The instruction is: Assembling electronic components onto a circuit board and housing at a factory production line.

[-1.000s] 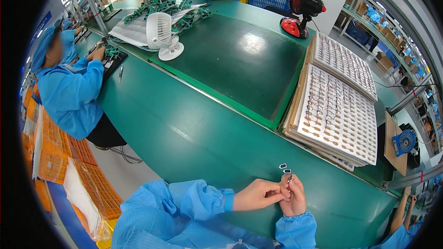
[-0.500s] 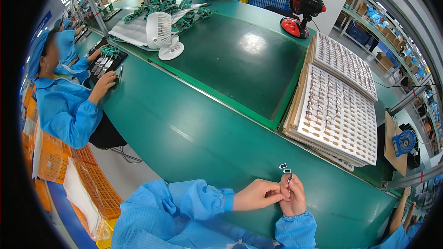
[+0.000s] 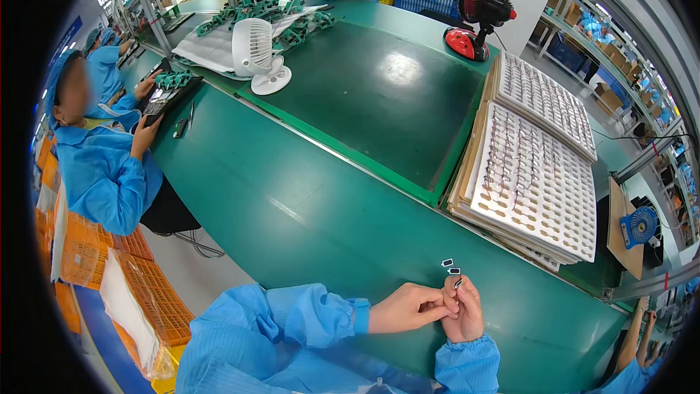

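At the near edge of the green tabletop (image 3: 343,248), the person's two hands meet, fingers touching. The right hand (image 3: 467,315) is raised, its fingertips closed on a small black-and-white component (image 3: 458,283); this piece sits tilted at the tips, dark with a pale edge, and its finer detail is too small to tell. The left hand (image 3: 405,308) has thumb and fingers drawn together against the right hand's fingers; whether anything is pinched there cannot be told. Just beyond the fingertips lie two rectangular pieces, a nearer one (image 3: 454,271) and a farther one (image 3: 447,263), each with a black face inside a white border, close together but apart. Well off to the right, white trays (image 3: 558,211) with rows of shaped recesses are stacked, the top one partly filled with thin-wired parts.
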`<state>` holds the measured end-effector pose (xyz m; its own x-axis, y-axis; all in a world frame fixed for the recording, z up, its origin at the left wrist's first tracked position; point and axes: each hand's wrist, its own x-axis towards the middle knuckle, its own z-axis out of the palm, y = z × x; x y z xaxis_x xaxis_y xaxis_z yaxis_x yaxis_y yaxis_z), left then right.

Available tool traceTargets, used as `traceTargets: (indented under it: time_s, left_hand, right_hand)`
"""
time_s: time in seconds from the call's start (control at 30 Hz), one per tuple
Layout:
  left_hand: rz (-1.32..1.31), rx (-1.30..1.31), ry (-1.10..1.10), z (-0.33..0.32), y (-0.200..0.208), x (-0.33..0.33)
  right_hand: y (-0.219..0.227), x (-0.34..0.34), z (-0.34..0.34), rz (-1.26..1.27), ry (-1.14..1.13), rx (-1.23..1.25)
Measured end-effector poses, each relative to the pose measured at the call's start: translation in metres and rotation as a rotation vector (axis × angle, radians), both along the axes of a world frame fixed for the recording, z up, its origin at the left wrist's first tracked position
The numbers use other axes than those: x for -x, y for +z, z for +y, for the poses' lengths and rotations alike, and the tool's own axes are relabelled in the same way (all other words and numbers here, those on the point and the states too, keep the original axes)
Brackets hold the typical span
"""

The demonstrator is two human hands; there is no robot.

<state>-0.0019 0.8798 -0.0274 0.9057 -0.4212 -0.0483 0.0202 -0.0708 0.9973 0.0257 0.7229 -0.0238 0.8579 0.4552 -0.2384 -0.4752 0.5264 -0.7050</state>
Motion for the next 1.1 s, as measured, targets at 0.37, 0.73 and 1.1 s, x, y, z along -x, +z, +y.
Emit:
traceTargets:
  time_s: [0.37, 0.73, 1.1]
  left_hand:
    - [-0.009, -0.004, 0.010, 0.000, -0.002, 0.001]
    - [-0.152, -0.138, 0.016, -0.009, -0.001, 0.029]
    - [-1.010, -0.483, 0.150, 0.086, 0.065, 0.084]
  right_hand:
    - [0.001, 0.001, 0.001, -0.010, 0.003, -0.007]
    - [0.001, 0.002, -0.005, 0.048, -0.007, -0.037]
    - [-0.003, 0.006, -0.013, 0.041, 0.026, -0.049]
